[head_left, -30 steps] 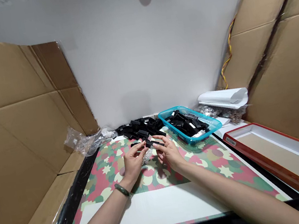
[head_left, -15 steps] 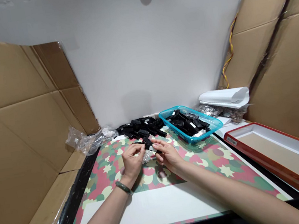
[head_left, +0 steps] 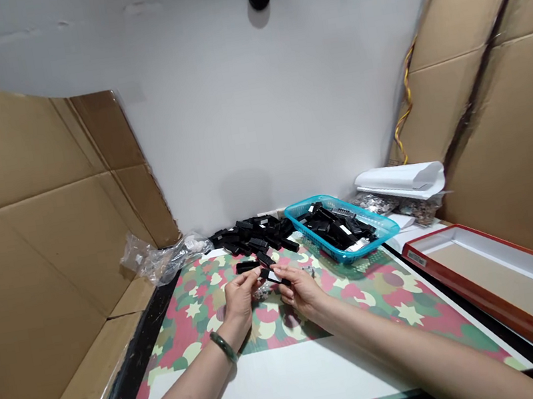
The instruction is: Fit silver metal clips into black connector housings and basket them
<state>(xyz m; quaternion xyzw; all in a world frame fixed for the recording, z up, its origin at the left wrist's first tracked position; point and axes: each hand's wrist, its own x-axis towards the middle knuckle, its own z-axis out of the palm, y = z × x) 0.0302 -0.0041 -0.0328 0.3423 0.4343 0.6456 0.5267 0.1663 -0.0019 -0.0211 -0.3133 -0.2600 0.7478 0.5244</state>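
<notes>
My left hand (head_left: 239, 298) and my right hand (head_left: 301, 292) meet over a camouflage-patterned mat (head_left: 190, 326), pinching a small black connector (head_left: 270, 271) with a white label between their fingertips. A second black connector (head_left: 247, 266) lies just beyond my left fingers, and I cannot tell whether it touches them. Under the hands sits a small clear plastic bag (head_left: 262, 291). A heap of black connectors (head_left: 246, 235) lies close behind, and more fill a turquoise plastic basket (head_left: 342, 228). A green beaded bracelet (head_left: 224, 346) circles my left wrist.
Cardboard sheets (head_left: 18, 198) line the left and right sides, with crumpled clear plastic (head_left: 159, 260) at the left. At the right stand a rolled white paper (head_left: 400, 182), bags of small parts (head_left: 373, 203) and a red-edged box lid (head_left: 492, 285).
The black connector has turned between my fingers, and my hands have stayed close together. The whole scene sits slightly lower in the view because my head has tilted.
</notes>
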